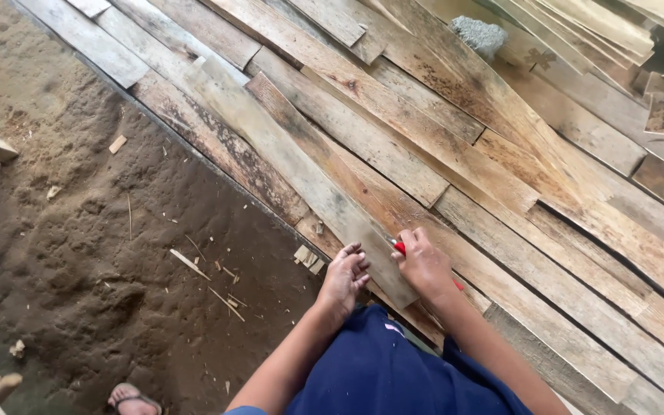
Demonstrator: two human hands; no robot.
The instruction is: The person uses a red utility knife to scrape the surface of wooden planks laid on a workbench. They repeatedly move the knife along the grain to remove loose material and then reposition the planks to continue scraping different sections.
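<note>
As seen from the head camera, a grey weathered plank [301, 165] is pinned near its end by the left hand [343, 278], fingers curled onto the wood | right hand [423, 265] is closed around a red marker [400, 247], tip set on the plank | no finished mark can be made out | surrounding boards [501, 177] lie stacked, untouched.

No packages, labels, signs or screens.

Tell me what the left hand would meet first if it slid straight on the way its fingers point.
Probably only more of the long grey plank that the left hand rests on; the fingers point roughly up along it.
</note>
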